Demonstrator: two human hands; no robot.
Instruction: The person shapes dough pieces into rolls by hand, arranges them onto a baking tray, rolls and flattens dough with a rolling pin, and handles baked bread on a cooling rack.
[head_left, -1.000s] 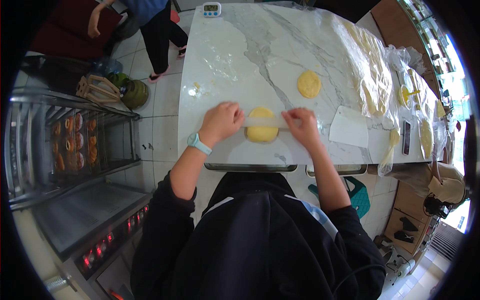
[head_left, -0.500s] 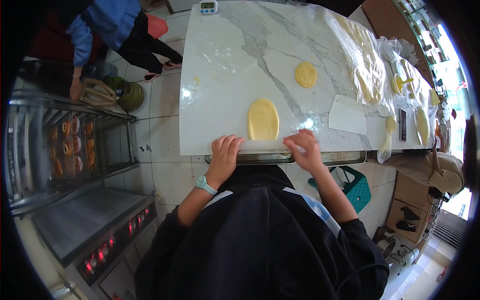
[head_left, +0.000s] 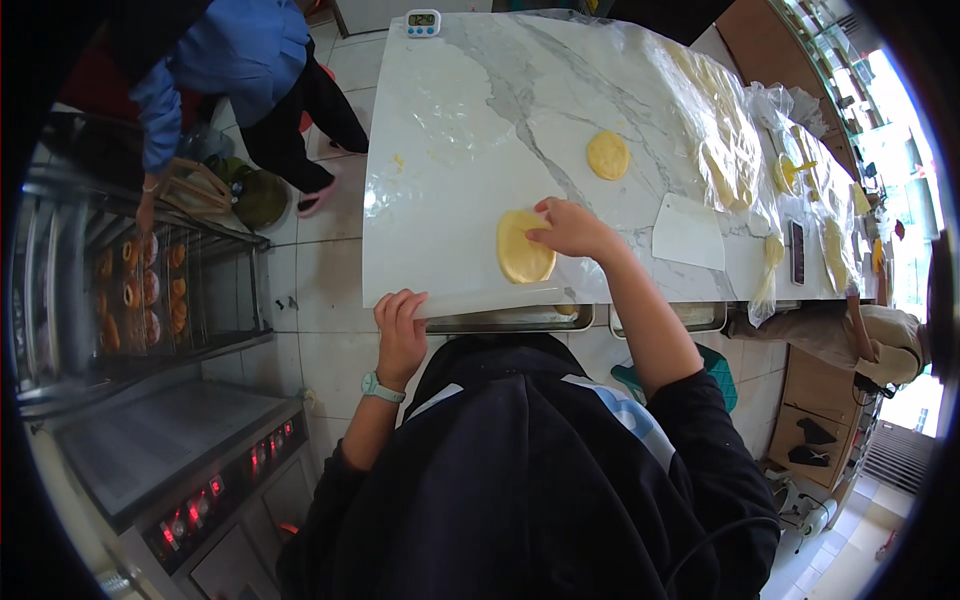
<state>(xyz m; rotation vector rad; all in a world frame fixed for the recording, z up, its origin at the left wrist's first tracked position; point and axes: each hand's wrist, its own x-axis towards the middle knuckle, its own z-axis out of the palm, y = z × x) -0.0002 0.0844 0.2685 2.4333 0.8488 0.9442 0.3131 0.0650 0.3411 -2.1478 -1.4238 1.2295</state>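
Yellow, soft dough rolled into a flat oval sheet (head_left: 524,247) lies near the front edge of the white marble bench (head_left: 470,110), roughly at twelve o'clock from the person's chest. It looks light, limp and easily stretched, probably a little tacky, so it would sag or tear if pinched at one point; my judgement is that it is best lifted from its rim with flat fingers slid under, or supported across the whole palm. The right hand (head_left: 572,229) rests at the oval's three o'clock edge, fingers loosely curled with the tips on the dough's upper right rim, not closed round anything. The left hand (head_left: 399,326) sits at the bench's front edge, about seven o'clock from the dough, fingers hooked over the lip beside the steel tray (head_left: 505,320) below; it holds nothing loose.

At one o'clock from the oval sits a smaller round yellow dough disc (head_left: 607,155), and at three o'clock a white plastic scraper (head_left: 687,231). A small digital timer (head_left: 423,21) stands at the bench's far edge.

Compared with half a second earlier, the right hand has left the bench edge and reached forward onto the dough, while the left has stayed at the edge. A second earlier both hands lay on either side of a rounder, thicker piece.
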